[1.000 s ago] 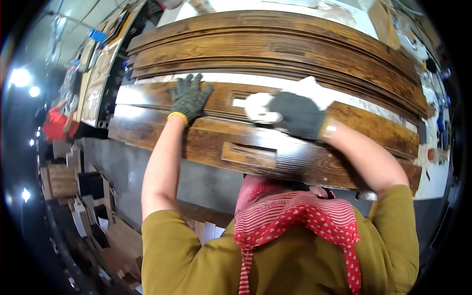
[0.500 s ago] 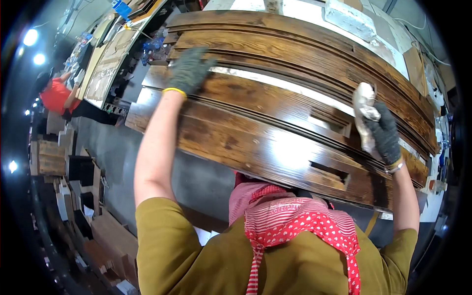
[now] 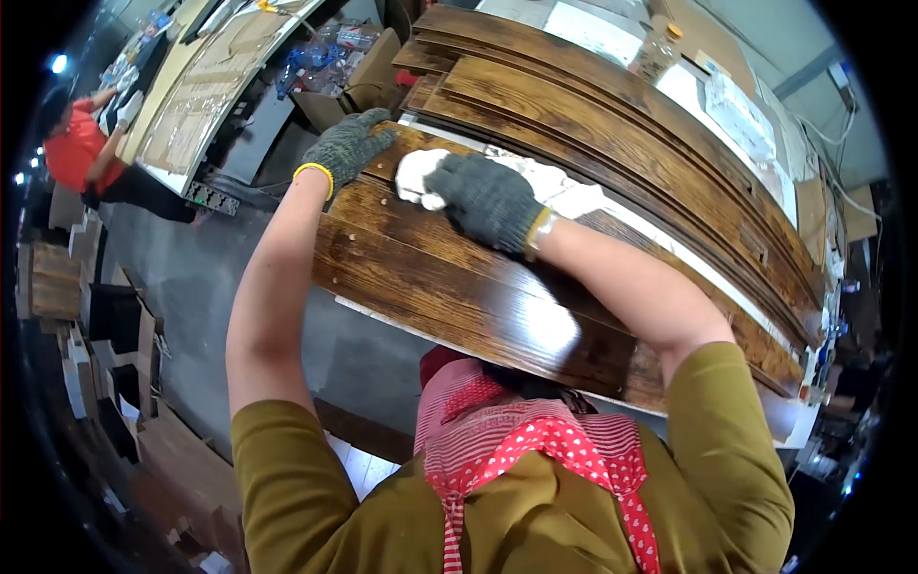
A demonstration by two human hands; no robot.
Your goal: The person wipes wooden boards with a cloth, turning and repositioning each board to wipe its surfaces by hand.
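Observation:
A white cloth (image 3: 421, 178) is bunched under my right hand (image 3: 486, 201), which wears a dark grey knit glove. The hand is closed on it and presses it to a brown, glossy wooden panel (image 3: 430, 273). More white cloth (image 3: 559, 188) trails behind the hand along the panel's far side. My left hand (image 3: 346, 151), in a grey glove with a yellow cuff, grips the panel's far left corner, its fingers bent over the edge. My right forearm hides part of the panel's right half.
Several brown boards (image 3: 574, 105) lie stacked beyond the panel. Past them are a jar with an orange lid (image 3: 658, 53) and a clear plastic-wrapped pack (image 3: 741, 117). A box of plastic bottles (image 3: 330, 62) stands far left. A person in red (image 3: 81, 153) works at another table (image 3: 201, 124).
My right hand has swept the cloth leftward, from the panel's right end to near my left hand. My left hand has shifted onto the corner. The view has moved somewhat.

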